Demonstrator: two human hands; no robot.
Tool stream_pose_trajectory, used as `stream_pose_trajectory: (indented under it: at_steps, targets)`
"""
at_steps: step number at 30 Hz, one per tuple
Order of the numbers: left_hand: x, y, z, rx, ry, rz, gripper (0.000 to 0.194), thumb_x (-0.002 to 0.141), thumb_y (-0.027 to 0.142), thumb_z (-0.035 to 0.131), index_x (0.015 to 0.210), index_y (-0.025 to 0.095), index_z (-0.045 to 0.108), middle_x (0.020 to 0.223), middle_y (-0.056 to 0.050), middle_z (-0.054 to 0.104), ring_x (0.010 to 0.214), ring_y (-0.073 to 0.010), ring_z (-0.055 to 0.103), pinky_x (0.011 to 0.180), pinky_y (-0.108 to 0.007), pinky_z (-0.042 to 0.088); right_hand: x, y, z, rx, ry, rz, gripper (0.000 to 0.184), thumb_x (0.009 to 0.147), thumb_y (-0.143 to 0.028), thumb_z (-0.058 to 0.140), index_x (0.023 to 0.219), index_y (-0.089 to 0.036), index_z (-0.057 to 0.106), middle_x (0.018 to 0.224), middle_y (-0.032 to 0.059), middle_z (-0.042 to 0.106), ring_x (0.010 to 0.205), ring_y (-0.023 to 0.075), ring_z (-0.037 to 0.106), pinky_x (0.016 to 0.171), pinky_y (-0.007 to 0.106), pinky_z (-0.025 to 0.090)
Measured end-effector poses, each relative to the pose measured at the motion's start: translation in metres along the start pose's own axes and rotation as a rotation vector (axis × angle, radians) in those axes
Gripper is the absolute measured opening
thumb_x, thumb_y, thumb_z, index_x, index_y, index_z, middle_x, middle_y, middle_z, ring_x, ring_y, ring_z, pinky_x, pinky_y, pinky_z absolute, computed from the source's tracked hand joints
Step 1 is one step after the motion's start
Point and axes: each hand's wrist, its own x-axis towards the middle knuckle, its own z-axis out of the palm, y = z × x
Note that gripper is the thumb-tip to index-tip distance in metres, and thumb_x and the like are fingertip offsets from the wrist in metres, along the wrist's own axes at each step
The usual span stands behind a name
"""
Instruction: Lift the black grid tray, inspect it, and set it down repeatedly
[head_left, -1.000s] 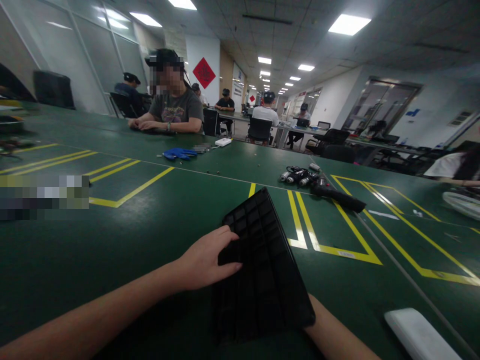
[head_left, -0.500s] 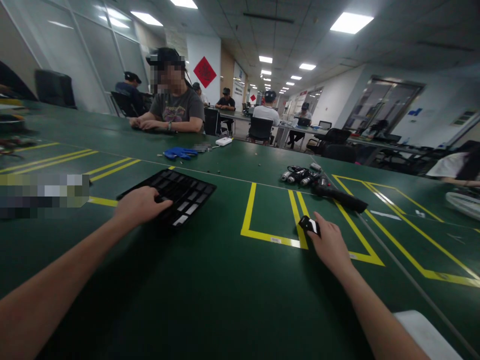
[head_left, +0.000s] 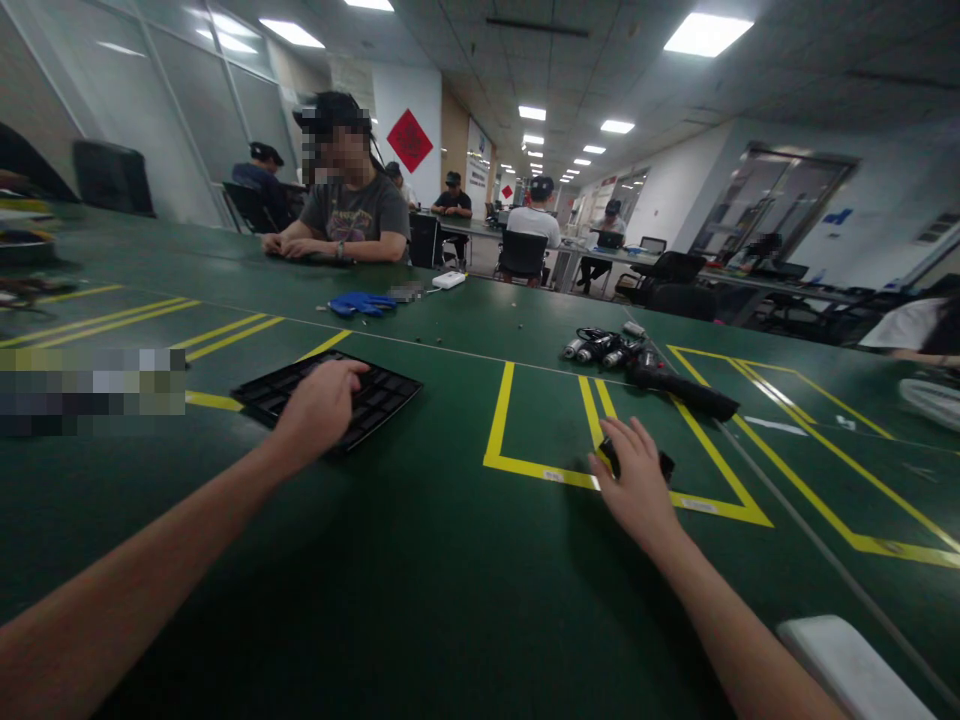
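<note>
A black compartment tray (head_left: 375, 395) lies flat on the green table (head_left: 450, 580), left of a yellow taped rectangle (head_left: 498, 430). My left hand (head_left: 319, 408) rests on the tray's near middle, fingers curled down onto it. My right hand (head_left: 637, 480) reaches over the rectangle's right corner, fingers bent over a small black object (head_left: 663, 464) that lies on the table; most of that object is hidden under the fingers.
A cluster of black and silver cylinders (head_left: 604, 350) and a long black tool (head_left: 686, 392) lie beyond my right hand. A blue glove (head_left: 360, 303) lies farther back. A white block (head_left: 851, 665) sits near right. A person (head_left: 345, 215) sits across the table.
The tray went from held in front of me to lying flat at the left. My left hand slid onto its middle. My right hand moved forward and lowered the small black object to the table.
</note>
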Motion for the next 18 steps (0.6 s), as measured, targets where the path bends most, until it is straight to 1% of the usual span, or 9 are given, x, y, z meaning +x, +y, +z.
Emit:
stream_pose_trajectory:
  at_steps: [1,2,5,7,10,12,14,16,18]
  targets:
    - [-0.006,0.014,0.006,-0.044,-0.026,0.024,0.037,0.085,0.015,0.026,0.109,0.010,0.053,0.092,-0.008,0.063,0.088,-0.0192,0.059,0.083,-0.033,0.048,-0.004,-0.013,0.000,0.039,-0.052,-0.049,0.049,0.084,-0.034,0.040,0.127,-0.010,0.044,0.135,0.0130,0.044,0.133,0.0289,0.023,0.106,0.055,0.023]
    - [-0.012,0.027,0.013,-0.170,-0.113,0.083,0.041,0.082,0.010,0.026,0.114,0.009,0.052,0.096,-0.009,0.063,0.087,-0.0187,0.060,0.082,-0.033,0.049,-0.009,-0.027,0.000,0.075,-0.116,-0.092,0.049,0.085,-0.035,0.040,0.129,-0.013,0.042,0.138,0.0105,0.041,0.134,0.0266,0.022,0.107,0.053,0.023]
    - [-0.028,0.054,0.038,-0.282,-0.266,0.253,0.054,0.075,0.001,0.028,0.125,0.011,0.047,0.122,-0.010,0.057,0.113,-0.0188,0.051,0.098,-0.039,0.040,-0.026,-0.062,0.000,0.143,-0.379,-0.229,0.052,0.087,-0.040,0.036,0.136,-0.021,0.032,0.145,0.0029,0.032,0.136,0.0224,0.019,0.110,0.050,0.019]
    - [-0.032,0.059,0.052,-0.239,-0.348,0.323,0.060,0.073,-0.002,0.028,0.129,0.014,0.044,0.134,-0.008,0.049,0.125,-0.0172,0.041,0.106,-0.040,0.030,-0.036,-0.077,-0.001,0.144,-0.514,-0.313,0.054,0.088,-0.045,0.032,0.138,-0.024,0.028,0.147,0.0022,0.028,0.136,0.0234,0.018,0.110,0.052,0.014]
    - [-0.029,0.056,0.060,-0.178,-0.416,0.363,0.057,0.078,0.001,0.028,0.130,0.015,0.044,0.137,-0.007,0.045,0.127,-0.0164,0.038,0.108,-0.039,0.027,-0.042,-0.086,-0.001,0.114,-0.595,-0.374,0.055,0.089,-0.050,0.027,0.137,-0.024,0.029,0.147,0.0039,0.027,0.136,0.0252,0.018,0.110,0.054,0.009]
    - [-0.027,0.055,0.057,-0.161,-0.385,0.372,0.047,0.085,0.010,0.030,0.129,0.014,0.045,0.138,-0.009,0.044,0.129,-0.0183,0.036,0.108,-0.040,0.026,-0.038,-0.082,-0.001,0.106,-0.586,-0.385,0.053,0.089,-0.050,0.025,0.136,-0.025,0.032,0.147,0.0025,0.029,0.136,0.0240,0.020,0.110,0.053,0.012]
    - [-0.031,0.061,0.047,-0.161,-0.325,0.387,0.043,0.089,0.022,0.034,0.130,0.013,0.044,0.141,-0.010,0.039,0.132,-0.0206,0.029,0.109,-0.044,0.021,-0.028,-0.069,-0.003,0.074,-0.500,-0.363,0.051,0.090,-0.048,0.024,0.135,-0.026,0.034,0.146,0.0015,0.031,0.136,0.0227,0.020,0.109,0.052,0.017]
    - [-0.042,0.072,0.033,-0.191,-0.326,0.411,0.046,0.090,0.031,0.037,0.133,0.016,0.040,0.145,-0.009,0.032,0.135,-0.0221,0.022,0.110,-0.047,0.016,-0.015,-0.048,-0.004,-0.017,-0.327,-0.286,0.050,0.090,-0.045,0.027,0.133,-0.022,0.038,0.145,0.0048,0.031,0.136,0.0241,0.019,0.108,0.052,0.018]
    - [-0.059,0.088,0.018,-0.262,-0.442,0.475,0.048,0.090,0.037,0.039,0.136,0.022,0.036,0.147,-0.006,0.028,0.136,-0.0228,0.021,0.110,-0.049,0.016,-0.004,-0.021,-0.006,-0.156,-0.134,-0.165,0.050,0.089,-0.040,0.030,0.130,-0.014,0.042,0.144,0.0113,0.033,0.136,0.0289,0.017,0.107,0.055,0.017]
